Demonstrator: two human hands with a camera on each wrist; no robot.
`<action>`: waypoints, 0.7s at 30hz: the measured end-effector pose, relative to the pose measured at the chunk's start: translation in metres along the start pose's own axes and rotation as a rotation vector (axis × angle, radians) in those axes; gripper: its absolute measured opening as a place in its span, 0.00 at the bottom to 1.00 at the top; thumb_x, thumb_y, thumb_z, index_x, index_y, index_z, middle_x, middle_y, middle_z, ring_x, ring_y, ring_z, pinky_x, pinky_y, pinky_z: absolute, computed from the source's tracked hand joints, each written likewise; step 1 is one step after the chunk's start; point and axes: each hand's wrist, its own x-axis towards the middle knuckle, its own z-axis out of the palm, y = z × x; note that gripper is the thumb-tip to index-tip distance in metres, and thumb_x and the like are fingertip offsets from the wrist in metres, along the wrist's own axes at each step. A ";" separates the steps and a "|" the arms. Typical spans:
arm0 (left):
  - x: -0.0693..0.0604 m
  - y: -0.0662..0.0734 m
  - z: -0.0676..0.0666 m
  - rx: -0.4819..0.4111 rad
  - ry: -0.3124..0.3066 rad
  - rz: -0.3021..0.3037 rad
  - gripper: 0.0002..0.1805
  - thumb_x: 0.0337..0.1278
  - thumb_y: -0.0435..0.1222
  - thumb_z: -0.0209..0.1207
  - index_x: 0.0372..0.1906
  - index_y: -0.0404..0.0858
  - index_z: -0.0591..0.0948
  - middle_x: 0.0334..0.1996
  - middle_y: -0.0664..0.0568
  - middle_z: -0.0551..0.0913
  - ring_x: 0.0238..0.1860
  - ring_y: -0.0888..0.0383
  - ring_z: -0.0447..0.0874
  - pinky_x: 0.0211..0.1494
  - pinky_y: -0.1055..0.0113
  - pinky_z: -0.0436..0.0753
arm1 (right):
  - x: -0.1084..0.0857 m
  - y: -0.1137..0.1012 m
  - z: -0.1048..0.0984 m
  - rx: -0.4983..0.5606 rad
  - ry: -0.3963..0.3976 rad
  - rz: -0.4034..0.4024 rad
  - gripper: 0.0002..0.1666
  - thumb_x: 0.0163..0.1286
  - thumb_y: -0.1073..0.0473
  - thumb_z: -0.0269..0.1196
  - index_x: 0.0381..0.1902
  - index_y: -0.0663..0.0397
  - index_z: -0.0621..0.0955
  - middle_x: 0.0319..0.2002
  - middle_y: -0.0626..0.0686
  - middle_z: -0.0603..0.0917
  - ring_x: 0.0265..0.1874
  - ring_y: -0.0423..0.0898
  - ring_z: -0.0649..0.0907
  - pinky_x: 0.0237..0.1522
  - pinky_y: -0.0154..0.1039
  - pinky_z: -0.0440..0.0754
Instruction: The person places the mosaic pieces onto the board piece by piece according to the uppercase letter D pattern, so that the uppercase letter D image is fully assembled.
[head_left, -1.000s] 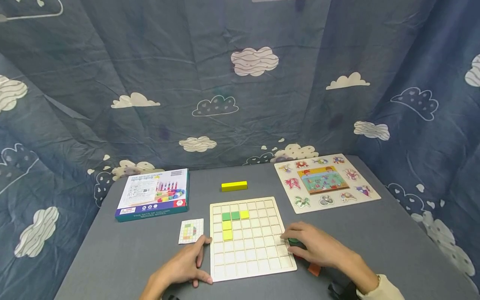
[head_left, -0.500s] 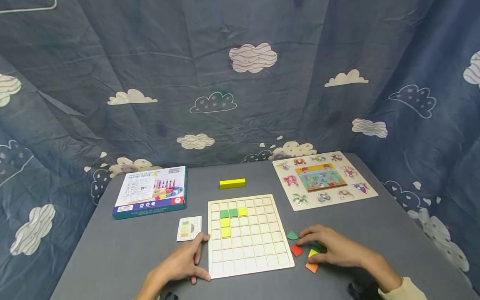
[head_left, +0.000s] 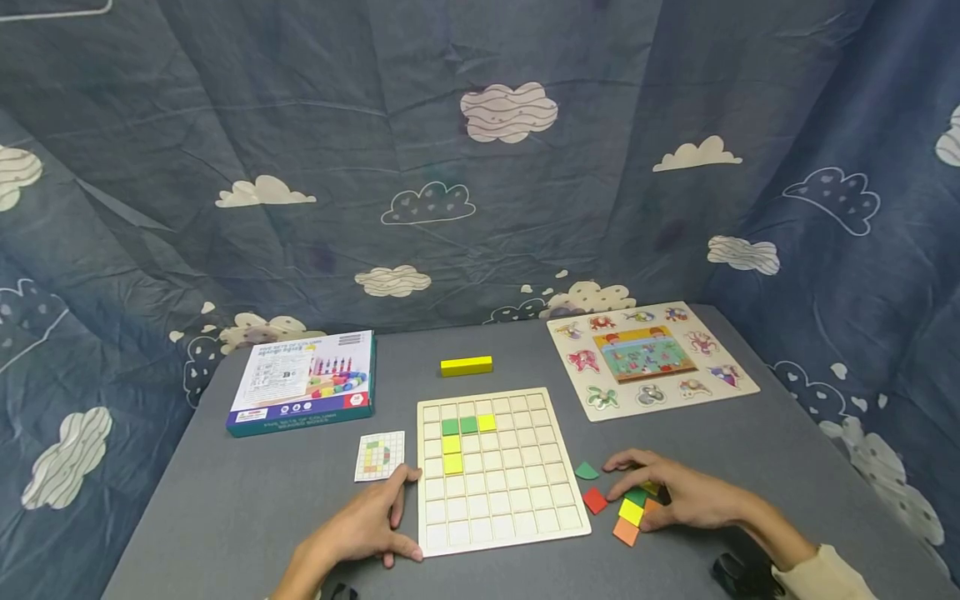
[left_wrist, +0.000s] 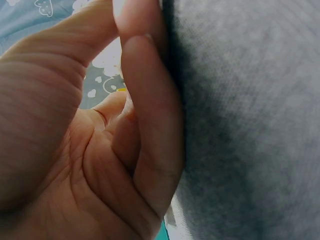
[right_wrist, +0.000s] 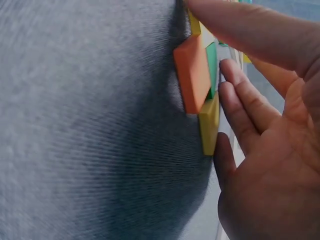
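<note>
A wooden grid board (head_left: 517,482) lies flat, with green tiles (head_left: 468,425) and yellow tiles (head_left: 452,444) in its upper left. My left hand (head_left: 363,521) touches the board's left side with index finger and thumb; the left wrist view shows its bent fingers (left_wrist: 152,115). Right of the board, my right hand (head_left: 693,494) arches over loose tiles, its thumb at an orange tile (head_left: 626,532) and yellow tile (head_left: 632,512). In the right wrist view, an orange tile (right_wrist: 192,75) and yellow tile (right_wrist: 209,127) lie beside the spread fingers (right_wrist: 240,107). A red tile (head_left: 595,501) and green quarter-round piece (head_left: 587,472) lie nearby.
A small pattern card (head_left: 380,456) lies left of the board. Behind are a boxed set (head_left: 300,383) at left, a yellow bar (head_left: 467,367) in the middle and an animal puzzle board (head_left: 615,404) at right. A cloud-patterned cloth (head_left: 570,208) hangs behind the table.
My right hand has moved right, away from the board's edge, uncovering the red, green, yellow and orange tiles. My left hand stays at the board's left side.
</note>
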 end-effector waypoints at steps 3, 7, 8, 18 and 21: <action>0.000 0.000 -0.001 -0.006 -0.001 -0.003 0.51 0.36 0.44 0.81 0.67 0.36 0.65 0.24 0.51 0.72 0.12 0.62 0.78 0.26 0.69 0.72 | -0.001 0.000 0.000 0.005 -0.002 0.012 0.23 0.61 0.51 0.71 0.55 0.37 0.83 0.66 0.55 0.72 0.65 0.44 0.69 0.60 0.31 0.68; 0.000 0.000 0.000 -0.014 -0.002 0.001 0.52 0.36 0.44 0.81 0.67 0.36 0.65 0.24 0.51 0.72 0.12 0.62 0.78 0.26 0.69 0.72 | -0.001 0.001 -0.001 0.048 -0.012 0.041 0.21 0.61 0.52 0.71 0.53 0.38 0.83 0.66 0.56 0.71 0.65 0.42 0.69 0.60 0.29 0.67; 0.000 0.001 0.000 -0.015 -0.002 0.002 0.52 0.36 0.43 0.81 0.67 0.36 0.65 0.24 0.51 0.72 0.12 0.62 0.78 0.26 0.69 0.72 | -0.001 0.001 -0.002 0.057 -0.014 0.050 0.20 0.61 0.52 0.71 0.52 0.38 0.83 0.66 0.56 0.71 0.65 0.42 0.69 0.60 0.29 0.67; 0.000 0.002 0.000 0.008 0.023 0.005 0.51 0.35 0.44 0.81 0.67 0.37 0.65 0.24 0.52 0.72 0.12 0.63 0.78 0.27 0.70 0.71 | 0.007 0.004 -0.003 0.050 -0.003 0.033 0.14 0.62 0.51 0.70 0.46 0.39 0.82 0.62 0.55 0.72 0.61 0.42 0.70 0.57 0.28 0.68; 0.000 0.003 0.000 0.011 0.024 0.010 0.51 0.35 0.44 0.81 0.67 0.38 0.65 0.24 0.52 0.72 0.12 0.63 0.78 0.28 0.70 0.71 | 0.010 0.004 -0.003 0.029 0.003 0.006 0.14 0.63 0.48 0.70 0.46 0.39 0.81 0.60 0.53 0.73 0.59 0.42 0.70 0.56 0.28 0.68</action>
